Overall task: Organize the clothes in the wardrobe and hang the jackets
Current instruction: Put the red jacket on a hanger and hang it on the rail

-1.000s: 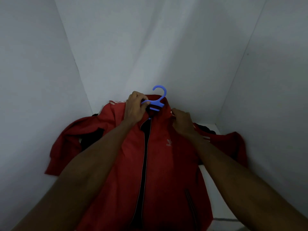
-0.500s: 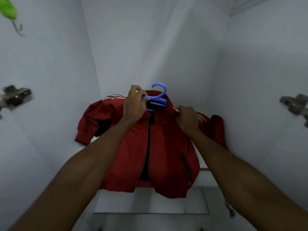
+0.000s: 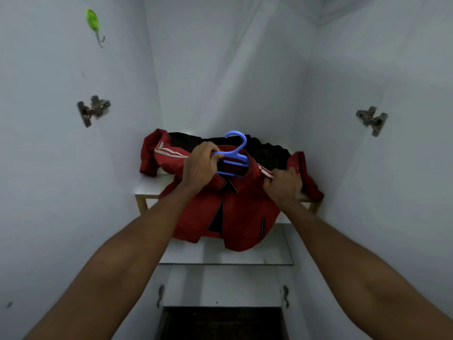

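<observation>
While both arms reach into the wardrobe, head view shows the left hand (image 3: 199, 165) w/ fingers curled round the left end of the blue hanger (image 3: 232, 157), gripping it at the collar. Right hand (image 3: 282, 185) pinches the red jacket (image 3: 235, 204) at its right shoulder, by the white stripe. Jacket lies over the front edge of the white shelf (image 3: 149, 186), body hanging below that edge, sleeves spread twd the shelf's left & right ends. Hanger hook stands up above the collar. Dark garment (image 3: 269, 149) at back of shelf, behind jacket. Green wall hook (image 3: 93, 20) upper left wall; metal hinge (image 3: 94, 109) on left wall, another hinge (image 3: 372, 119) on right.
</observation>
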The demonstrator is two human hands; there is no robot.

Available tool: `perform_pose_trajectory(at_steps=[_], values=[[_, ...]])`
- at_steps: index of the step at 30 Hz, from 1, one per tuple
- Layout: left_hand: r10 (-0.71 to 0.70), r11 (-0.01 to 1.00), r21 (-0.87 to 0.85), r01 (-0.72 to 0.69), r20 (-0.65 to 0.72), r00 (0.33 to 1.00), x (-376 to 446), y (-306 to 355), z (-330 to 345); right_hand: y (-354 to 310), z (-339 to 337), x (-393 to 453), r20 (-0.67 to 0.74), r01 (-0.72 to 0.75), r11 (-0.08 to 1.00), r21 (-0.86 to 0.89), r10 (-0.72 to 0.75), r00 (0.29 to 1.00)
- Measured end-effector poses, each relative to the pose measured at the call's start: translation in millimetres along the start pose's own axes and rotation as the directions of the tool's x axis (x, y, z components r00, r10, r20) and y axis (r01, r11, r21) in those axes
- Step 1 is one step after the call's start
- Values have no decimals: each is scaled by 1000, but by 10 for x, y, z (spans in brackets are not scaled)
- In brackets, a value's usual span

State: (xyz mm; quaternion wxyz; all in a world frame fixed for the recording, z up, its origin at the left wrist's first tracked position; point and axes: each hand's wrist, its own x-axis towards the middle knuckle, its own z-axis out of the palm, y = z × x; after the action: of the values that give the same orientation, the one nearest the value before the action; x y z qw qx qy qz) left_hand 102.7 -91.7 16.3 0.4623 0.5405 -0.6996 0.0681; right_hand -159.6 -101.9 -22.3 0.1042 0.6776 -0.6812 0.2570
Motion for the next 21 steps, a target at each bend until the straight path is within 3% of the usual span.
perform_pose_trajectory(at_steps=[6, 13, 17, 21], values=[[-65, 995, 79, 63, 33, 997, -815, 366, -323, 228, -331, -811, 219, 26, 999, -35, -18, 975], [-243, 966, 107, 237, 50, 969, -1547, 769, -447, 570, -587, -1421, 353, 97, 995, 25, -100, 930], [-351, 931, 120, 346, 28, 936, -1979, 866, -556, 743, -717, -1794, 461, 166, 985, 56, -173, 871], [-447, 892, 93, 443, 18, 895, -2217, 1024, -574, 928, -821, -2027, 535, 111, 994, -12, -87, 840]])
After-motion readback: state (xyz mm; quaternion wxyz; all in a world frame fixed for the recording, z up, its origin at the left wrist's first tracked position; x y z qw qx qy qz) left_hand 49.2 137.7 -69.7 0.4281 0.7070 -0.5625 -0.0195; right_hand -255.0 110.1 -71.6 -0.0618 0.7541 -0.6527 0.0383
